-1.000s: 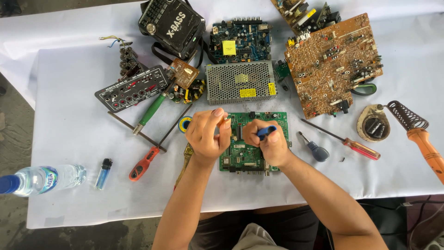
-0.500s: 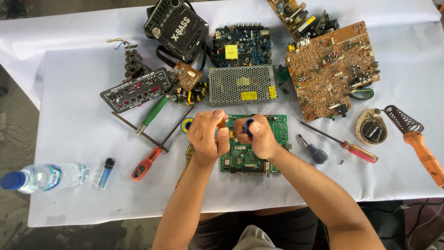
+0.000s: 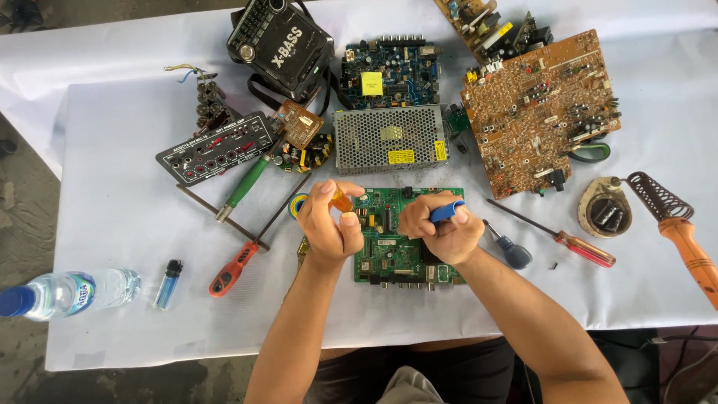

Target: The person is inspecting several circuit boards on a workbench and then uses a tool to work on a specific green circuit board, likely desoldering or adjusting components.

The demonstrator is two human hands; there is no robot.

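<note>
A green circuit board (image 3: 389, 251) lies flat on the white cloth in front of me. My left hand (image 3: 327, 224) is over its left edge, pinching a small orange part (image 3: 342, 200) between thumb and fingers. Over the board's right half, my right hand (image 3: 440, 232) is closed around a blue-handled tool (image 3: 446, 212); its tip is hidden under my fingers. The two hands are close together but apart.
Around the board lie a metal mesh power supply (image 3: 389, 138), a large brown circuit board (image 3: 542, 112), a blue board (image 3: 393, 71), a black radio (image 3: 280, 45), several screwdrivers (image 3: 557, 236), a soldering iron (image 3: 684, 239) by its stand, a lighter (image 3: 168, 283) and a water bottle (image 3: 67, 293).
My right hand has shifted on the green board and the blue handle now shows above my fingers. The left hand stays in place with the orange part.
</note>
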